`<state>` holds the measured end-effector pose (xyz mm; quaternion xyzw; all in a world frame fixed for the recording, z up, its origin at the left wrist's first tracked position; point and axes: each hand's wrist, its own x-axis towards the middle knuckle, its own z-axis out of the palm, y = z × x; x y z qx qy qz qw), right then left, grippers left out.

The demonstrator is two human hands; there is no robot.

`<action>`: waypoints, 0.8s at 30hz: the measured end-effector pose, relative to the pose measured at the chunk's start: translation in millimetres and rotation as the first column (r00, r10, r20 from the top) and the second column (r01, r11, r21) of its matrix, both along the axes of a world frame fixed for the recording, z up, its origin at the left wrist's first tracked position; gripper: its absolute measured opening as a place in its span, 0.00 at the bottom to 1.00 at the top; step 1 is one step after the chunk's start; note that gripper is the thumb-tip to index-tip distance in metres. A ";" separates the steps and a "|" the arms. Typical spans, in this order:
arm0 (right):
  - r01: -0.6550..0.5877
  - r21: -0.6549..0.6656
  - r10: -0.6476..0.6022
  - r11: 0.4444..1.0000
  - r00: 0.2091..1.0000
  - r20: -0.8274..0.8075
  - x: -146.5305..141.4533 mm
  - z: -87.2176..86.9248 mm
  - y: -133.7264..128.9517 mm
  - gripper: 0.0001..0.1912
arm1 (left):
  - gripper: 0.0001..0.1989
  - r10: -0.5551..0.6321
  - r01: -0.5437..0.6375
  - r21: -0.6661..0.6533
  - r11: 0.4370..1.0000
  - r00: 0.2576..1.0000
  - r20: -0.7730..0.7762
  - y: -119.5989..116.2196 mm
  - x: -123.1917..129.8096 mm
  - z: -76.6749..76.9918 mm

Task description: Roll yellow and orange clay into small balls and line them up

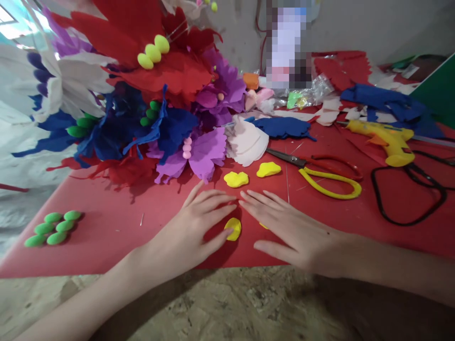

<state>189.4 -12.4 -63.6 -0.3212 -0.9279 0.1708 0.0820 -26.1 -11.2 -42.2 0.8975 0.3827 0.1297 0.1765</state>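
My left hand (204,222) lies with its fingers spread over the red tabletop, its thumb touching a flattened yellow piece of clay (233,230). My right hand (280,225) is stretched out beside it, fingers apart and palm down. A sliver of another yellow piece (263,225) shows from under that hand; the rest is covered. Just beyond the fingertips lie two more yellow lumps, one notched (236,179) and one longer (268,169). Neither hand grips anything that I can see.
Several green ovals (57,227) sit at the left on the red table (117,255). Butterfly shapes in red (170,80), blue and purple crowd the back left. Scissors (330,182), a yellow glue gun (387,137) with a black cord, and blue fabric (394,102) lie at the right.
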 end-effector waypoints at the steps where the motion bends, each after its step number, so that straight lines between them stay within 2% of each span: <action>1: 0.041 -0.012 -0.042 0.999 0.997 -0.066 1.6 0.7 -0.2 0.26 | 0.14 -0.016 0.016 -0.015 1.000 1.000 -0.026 -0.5 0.0 -1.6; 4: 0.171 0.002 -0.164 0.985 0.949 -0.270 4.1 0.8 0.3 0.17 | 0.09 -0.024 0.026 -0.064 0.998 0.999 0.030 -0.6 1.1 -3.9; 6: 0.186 0.017 -0.171 0.982 0.933 -0.316 1.7 1.2 1.6 0.12 | 0.06 0.047 -0.029 -0.143 0.989 0.992 0.120 0.2 3.1 -1.4; 7: 0.188 0.022 -0.171 0.982 0.932 -0.320 -0.9 2.0 2.3 0.10 | 0.05 0.118 -0.085 -0.208 0.974 0.981 0.155 0.5 4.3 1.1; 9: 0.208 0.020 -0.191 0.978 0.928 -0.320 -8.3 5.2 3.2 0.09 | 0.06 0.310 -0.228 -0.354 0.907 0.931 0.194 0.4 7.0 7.0; 11: 0.234 -0.001 -0.221 0.972 0.919 -0.327 -17.4 9.9 3.5 0.10 | 0.07 0.479 -0.327 -0.480 0.814 0.846 0.236 -0.2 9.4 12.0; 13: 0.262 -0.045 -0.262 0.964 0.909 -0.325 -26.5 15.2 3.4 0.10 | 0.07 0.576 -0.339 -0.574 0.746 0.761 0.299 -0.3 11.0 14.3; 15: 0.306 -0.157 -0.341 0.939 0.890 -0.302 -33.6 20.4 3.8 0.07 | 0.06 0.623 -0.318 -0.637 0.702 0.707 0.334 0.2 11.3 14.7; 17: 0.308 -0.376 -0.418 0.874 0.870 -0.260 -37.2 25.9 5.4 0.05 | 0.04 0.648 -0.312 -0.667 0.677 0.683 0.339 1.0 10.0 14.6; 20: 0.198 -0.686 -0.463 0.701 0.857 -0.226 -35.2 34.5 10.1 0.07 | 0.03 0.665 -0.320 -0.670 0.670 0.659 0.350 1.5 5.8 14.9; 22: 0.122 -0.775 -0.451 0.620 0.864 -0.225 -31.0 39.5 13.3 0.08 | 0.02 0.665 -0.307 -0.668 0.678 0.642 0.380 1.5 2.9 15.2; 24: 0.090 -0.799 -0.431 0.595 0.874 -0.223 -27.5 42.2 14.8 0.09 | 0.05 0.668 -0.294 -0.666 0.685 0.619 0.413 1.3 1.5 15.1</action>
